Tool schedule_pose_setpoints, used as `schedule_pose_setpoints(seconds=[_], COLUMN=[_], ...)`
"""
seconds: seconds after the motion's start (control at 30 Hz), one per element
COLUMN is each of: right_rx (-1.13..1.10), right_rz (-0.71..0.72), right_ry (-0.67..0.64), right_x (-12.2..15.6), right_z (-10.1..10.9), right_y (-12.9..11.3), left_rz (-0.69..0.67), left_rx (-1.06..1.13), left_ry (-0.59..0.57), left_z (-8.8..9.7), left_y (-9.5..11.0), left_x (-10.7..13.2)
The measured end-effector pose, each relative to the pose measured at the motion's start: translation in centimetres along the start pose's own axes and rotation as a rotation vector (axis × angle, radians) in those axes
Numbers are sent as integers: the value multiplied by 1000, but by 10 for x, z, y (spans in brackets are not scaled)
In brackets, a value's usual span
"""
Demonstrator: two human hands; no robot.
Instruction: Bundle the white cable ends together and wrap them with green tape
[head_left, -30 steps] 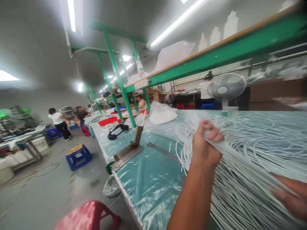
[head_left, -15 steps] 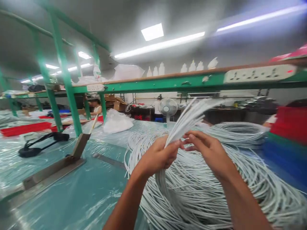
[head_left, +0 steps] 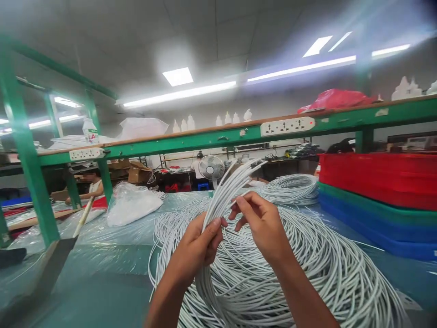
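My left hand [head_left: 201, 239] is closed round a bundle of thin white cables [head_left: 225, 191], whose loose ends fan out above my thumb. Below the fist the bundle curves down into a large coiled heap of white cables [head_left: 321, 255] on the table. At the right side of the bundle my right hand [head_left: 261, 223] is closed in a pinch, thumb against forefinger, on what looks like one cable of the bundle. Its other fingers are curled beside it. The exact pinch point is partly hidden by the fingertips.
Stacked red, green and blue trays [head_left: 372, 182] stand at the right. Behind the heap lies another cable coil [head_left: 290, 189]. A clear plastic bag [head_left: 131, 205] and a lever cutter [head_left: 54, 264] are at the left. A green shelf beam [head_left: 191, 143] with power sockets crosses above the table.
The view has swung to the right, bringing the stacked trays into fuller sight. My left hand keeps its grip on the bundle; my right fingers have drawn together into a pinch beside it.
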State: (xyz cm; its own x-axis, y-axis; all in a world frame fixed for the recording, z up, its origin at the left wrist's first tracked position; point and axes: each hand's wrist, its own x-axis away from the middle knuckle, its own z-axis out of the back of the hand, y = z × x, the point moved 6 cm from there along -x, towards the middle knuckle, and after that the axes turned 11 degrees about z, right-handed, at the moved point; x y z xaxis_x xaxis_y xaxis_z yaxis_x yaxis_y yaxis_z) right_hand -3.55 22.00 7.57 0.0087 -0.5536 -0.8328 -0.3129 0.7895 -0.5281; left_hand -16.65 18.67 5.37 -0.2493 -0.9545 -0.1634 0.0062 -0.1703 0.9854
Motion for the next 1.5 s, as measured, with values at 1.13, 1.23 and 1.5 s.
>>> schedule_pose_setpoints(seconds=[1.13,1.23,1.5], right_rx=[-430,-495,-820], right_rz=[-74,-65,-242], right_ry=[361,376,106], right_x=[14,13,14], right_z=[-7,-7,-30], right_y=[-22,-21,-29], left_rz=[-79,-166,-177], left_rx=[-165,-133,204], left_ry=[-102,27,314], left_z=[-22,-15,7], left_y=[16,19,16], left_x=[18,13,15])
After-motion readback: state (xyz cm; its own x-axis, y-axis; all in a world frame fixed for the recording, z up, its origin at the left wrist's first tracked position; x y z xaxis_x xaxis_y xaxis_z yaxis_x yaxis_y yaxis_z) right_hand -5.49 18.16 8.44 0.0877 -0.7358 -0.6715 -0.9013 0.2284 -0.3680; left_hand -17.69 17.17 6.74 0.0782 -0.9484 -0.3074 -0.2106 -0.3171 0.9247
